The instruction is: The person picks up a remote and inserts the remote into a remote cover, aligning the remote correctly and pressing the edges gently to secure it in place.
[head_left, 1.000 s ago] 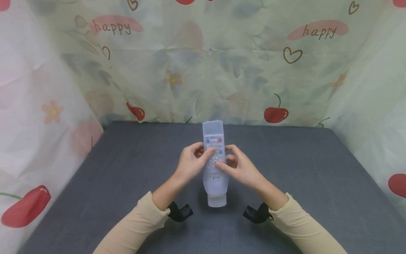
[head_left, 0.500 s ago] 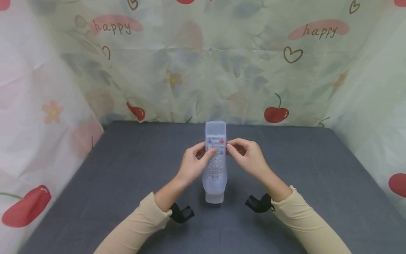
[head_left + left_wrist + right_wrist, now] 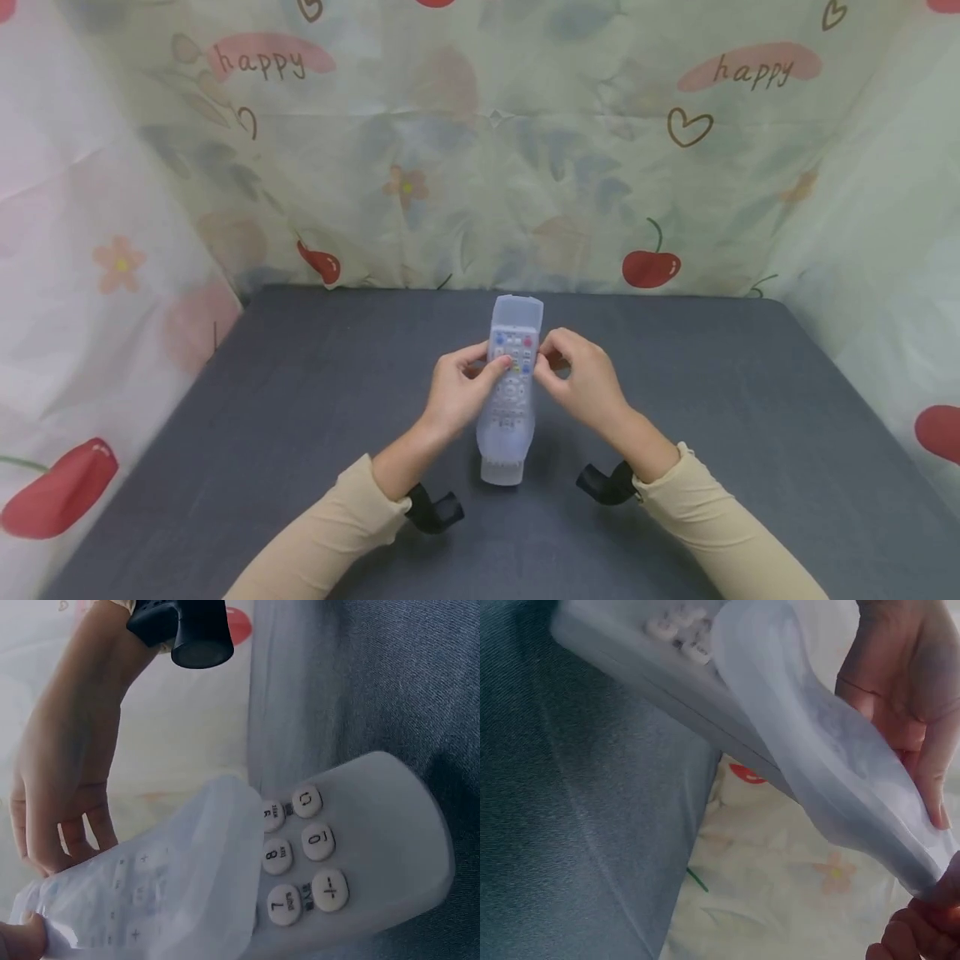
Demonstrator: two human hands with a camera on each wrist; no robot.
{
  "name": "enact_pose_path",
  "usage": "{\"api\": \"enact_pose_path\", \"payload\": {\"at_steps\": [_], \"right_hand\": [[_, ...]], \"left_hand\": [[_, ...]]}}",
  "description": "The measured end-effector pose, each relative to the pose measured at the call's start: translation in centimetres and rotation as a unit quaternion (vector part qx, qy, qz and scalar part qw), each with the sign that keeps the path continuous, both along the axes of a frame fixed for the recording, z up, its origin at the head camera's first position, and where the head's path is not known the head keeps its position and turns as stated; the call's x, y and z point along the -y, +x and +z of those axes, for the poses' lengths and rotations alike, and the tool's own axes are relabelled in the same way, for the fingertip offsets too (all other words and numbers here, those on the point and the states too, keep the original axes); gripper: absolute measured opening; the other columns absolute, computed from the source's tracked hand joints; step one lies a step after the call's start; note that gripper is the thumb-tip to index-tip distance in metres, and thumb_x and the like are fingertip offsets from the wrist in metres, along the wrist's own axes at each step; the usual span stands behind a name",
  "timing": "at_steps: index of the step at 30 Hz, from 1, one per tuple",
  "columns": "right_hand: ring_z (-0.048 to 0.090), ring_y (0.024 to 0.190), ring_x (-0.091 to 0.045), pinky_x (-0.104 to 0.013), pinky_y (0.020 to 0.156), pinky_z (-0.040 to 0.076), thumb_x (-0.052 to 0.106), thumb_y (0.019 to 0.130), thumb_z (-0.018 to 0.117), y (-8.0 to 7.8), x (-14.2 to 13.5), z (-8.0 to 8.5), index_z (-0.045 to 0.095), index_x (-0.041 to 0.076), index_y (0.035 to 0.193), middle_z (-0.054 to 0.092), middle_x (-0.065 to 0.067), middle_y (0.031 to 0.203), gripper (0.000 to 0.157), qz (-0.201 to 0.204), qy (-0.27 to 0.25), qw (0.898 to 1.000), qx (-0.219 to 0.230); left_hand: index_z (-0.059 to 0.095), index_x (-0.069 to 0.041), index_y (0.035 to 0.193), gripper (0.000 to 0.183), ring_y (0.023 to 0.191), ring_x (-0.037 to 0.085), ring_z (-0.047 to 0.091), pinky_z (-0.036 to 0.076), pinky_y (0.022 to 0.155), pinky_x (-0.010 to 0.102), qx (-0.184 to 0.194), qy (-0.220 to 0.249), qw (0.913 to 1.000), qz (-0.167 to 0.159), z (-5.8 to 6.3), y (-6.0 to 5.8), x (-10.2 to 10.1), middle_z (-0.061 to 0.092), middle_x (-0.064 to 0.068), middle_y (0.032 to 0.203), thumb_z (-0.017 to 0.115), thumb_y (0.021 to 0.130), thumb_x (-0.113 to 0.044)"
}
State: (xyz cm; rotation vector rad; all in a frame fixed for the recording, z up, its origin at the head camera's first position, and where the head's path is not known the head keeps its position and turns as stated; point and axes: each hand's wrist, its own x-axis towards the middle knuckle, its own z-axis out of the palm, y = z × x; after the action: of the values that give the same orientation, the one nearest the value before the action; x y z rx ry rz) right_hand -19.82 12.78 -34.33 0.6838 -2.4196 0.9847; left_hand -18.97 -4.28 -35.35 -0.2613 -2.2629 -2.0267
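Observation:
A pale remote control (image 3: 397, 832) stands tilted over the table, its lower end bare with white number buttons. A translucent soft cover (image 3: 506, 440) wraps the rest of it, with coloured buttons showing through. The cover's loose flared rim (image 3: 225, 870) sits partway along the remote. My left hand (image 3: 459, 390) grips the covered remote from the left, thumb across its front. My right hand (image 3: 587, 379) pinches the cover's right edge near the upper part, thumb against fingertips. In the right wrist view, the curled right fingers (image 3: 922, 930) are at the cover's narrow end.
A dark grey cloth-covered table (image 3: 315, 350) lies beneath both hands. Patterned curtains (image 3: 480, 167) with cherries, hearts and flowers rise at the back and both sides. Black wrist mounts (image 3: 435, 510) jut inward below each hand.
My right thumb has left the remote's front and moved to the cover's right edge, where the hand now pinches. The remote's upper end has leaned right. The left hand keeps its grip.

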Motion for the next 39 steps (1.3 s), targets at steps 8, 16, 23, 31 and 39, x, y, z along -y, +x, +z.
{"api": "enact_pose_path", "payload": {"at_steps": [8, 16, 23, 31, 39], "right_hand": [[0.064, 0.070, -0.017, -0.032, 0.063, 0.053, 0.003, 0.079, 0.065, 0.0, 0.5, -0.5, 0.053, 0.008, 0.072, 0.056, -0.004, 0.070, 0.014, -0.030, 0.083, 0.994, -0.059], [0.062, 0.071, -0.017, -0.031, 0.064, 0.054, 0.000, 0.084, 0.061, 0.1, 0.7, -0.9, 0.063, 0.003, 0.083, 0.062, -0.007, 0.078, 0.004, -0.018, 0.018, 0.997, -0.073], [0.069, 0.088, -0.027, -0.033, 0.070, 0.057, 0.010, 0.091, 0.059, 0.8, 1.4, -1.7, 0.051, 0.002, 0.118, 0.066, -0.019, 0.109, 0.030, 0.039, -0.056, 0.997, 0.043], [0.070, 0.086, -0.032, -0.037, 0.071, 0.057, 0.011, 0.085, 0.067, 0.4, 1.5, -1.7, 0.043, 0.001, 0.116, 0.067, -0.024, 0.106, 0.040, 0.046, -0.117, 0.985, 0.115], [0.070, 0.086, -0.034, -0.037, 0.071, 0.057, 0.005, 0.085, 0.066, 0.2, 0.8, -0.7, 0.043, -0.002, 0.113, 0.066, -0.027, 0.105, 0.038, 0.058, -0.170, 0.969, 0.168]], "left_hand": [[0.063, -0.005, 0.119, 0.032, 0.078, 0.021, 0.068, 0.056, 0.063, 0.034, 0.037, 0.027, 0.9986, 0.026, -0.2, -0.1, -0.2, 0.068, 0.023, 0.104, 0.064, 0.088, -0.014], [0.063, -0.004, 0.119, 0.033, 0.079, 0.020, 0.068, 0.056, 0.065, 0.033, 0.035, 0.029, 0.9986, 0.026, 0.4, -0.4, 0.0, 0.068, 0.022, 0.106, 0.064, 0.089, -0.015], [0.063, -0.005, 0.119, 0.032, 0.083, 0.019, 0.067, 0.056, 0.065, 0.032, 0.024, 0.033, 0.9984, 0.038, 0.7, -0.7, 0.1, 0.067, 0.020, 0.108, 0.064, 0.089, -0.016], [0.064, -0.005, 0.118, 0.031, 0.082, 0.019, 0.064, 0.054, 0.064, 0.029, -0.004, -0.012, 0.9997, 0.019, 0.8, -0.6, 0.0, 0.068, 0.017, 0.105, 0.062, 0.090, -0.019], [0.066, -0.007, 0.116, 0.029, 0.097, 0.024, 0.066, 0.054, 0.082, 0.038, -0.037, -0.042, 0.9982, 0.020, 1.3, -0.8, 0.8, 0.069, 0.012, 0.109, 0.062, 0.090, -0.021]]}}
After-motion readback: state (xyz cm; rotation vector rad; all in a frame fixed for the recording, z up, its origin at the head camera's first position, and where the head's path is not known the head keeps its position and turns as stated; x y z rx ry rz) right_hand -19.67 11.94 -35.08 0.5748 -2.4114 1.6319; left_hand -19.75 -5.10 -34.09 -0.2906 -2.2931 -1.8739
